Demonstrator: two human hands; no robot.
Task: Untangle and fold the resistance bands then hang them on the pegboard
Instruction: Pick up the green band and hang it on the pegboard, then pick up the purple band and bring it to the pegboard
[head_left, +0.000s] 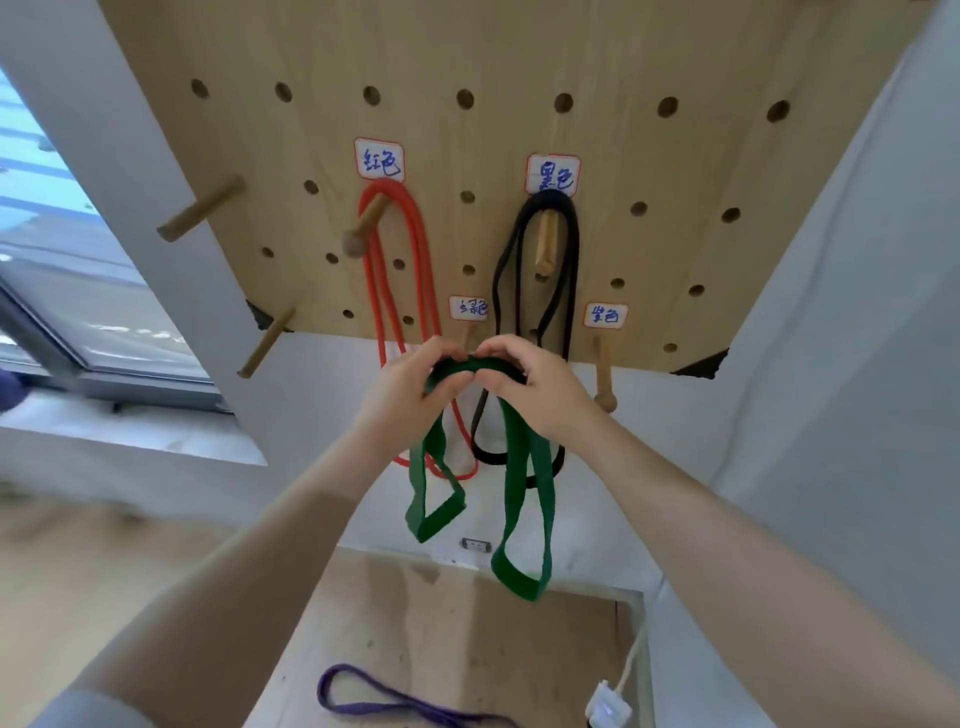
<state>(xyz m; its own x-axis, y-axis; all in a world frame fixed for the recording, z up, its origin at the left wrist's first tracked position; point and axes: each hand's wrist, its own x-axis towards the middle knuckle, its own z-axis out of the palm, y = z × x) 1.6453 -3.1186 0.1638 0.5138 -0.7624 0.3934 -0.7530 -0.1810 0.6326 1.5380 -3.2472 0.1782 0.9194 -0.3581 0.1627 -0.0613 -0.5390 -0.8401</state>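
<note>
Green band (522, 519) pinched by left hand (410, 384), right hand (540, 387), peg hidden (behind knuckles)

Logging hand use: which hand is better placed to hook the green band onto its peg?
Probably left: the left hand grips the green band just below that peg; right hand sits farther right.

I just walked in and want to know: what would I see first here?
You'd first spot two hands, left hand and right hand, pinching a folded green band in the middle, its loops dangling. Behind them, a red band and a black band hang on a wooden pegboard. A purple band lies on the table below.
</note>
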